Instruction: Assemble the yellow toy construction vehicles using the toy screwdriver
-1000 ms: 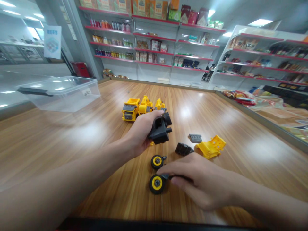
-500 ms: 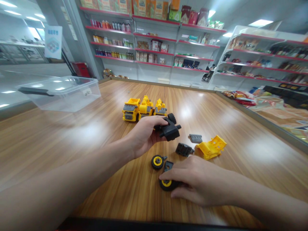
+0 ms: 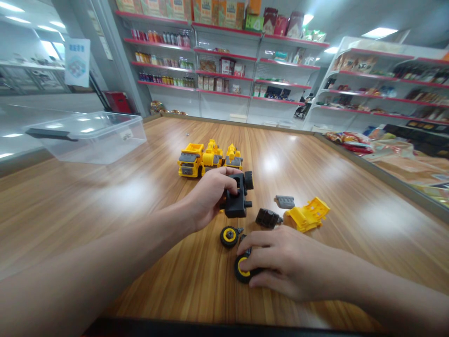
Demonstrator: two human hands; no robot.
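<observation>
My left hand (image 3: pixel 210 194) grips a black toy truck chassis (image 3: pixel 237 203) above the table, with a black wheel (image 3: pixel 249 180) on its far end and a bare axle stub nearer me. My right hand (image 3: pixel 280 262) has its fingers on a toy wheel (image 3: pixel 243 267) with a yellow hub, lying on the wood. Just left of those fingers lies another wheel (image 3: pixel 229 236) with a screw beside it. A dark grey part near the right fingertips is mostly covered. Beyond that hand are a black block-like part (image 3: pixel 267 218), a yellow truck body piece (image 3: pixel 308 215) and a small grey piece (image 3: pixel 285 201).
Three yellow toy trucks (image 3: pixel 191 161) stand in a row beyond my left hand. A clear plastic bin (image 3: pixel 101 145) sits at the table's left edge. Stocked shelves (image 3: pixel 224 56) rise behind the wooden table (image 3: pixel 168 281), and packaged goods (image 3: pixel 396 157) lie to the right.
My left hand has turned the chassis, so its hollow side and end wheel face differently. My right fingers have curled further onto the wheel, which has shifted slightly toward me.
</observation>
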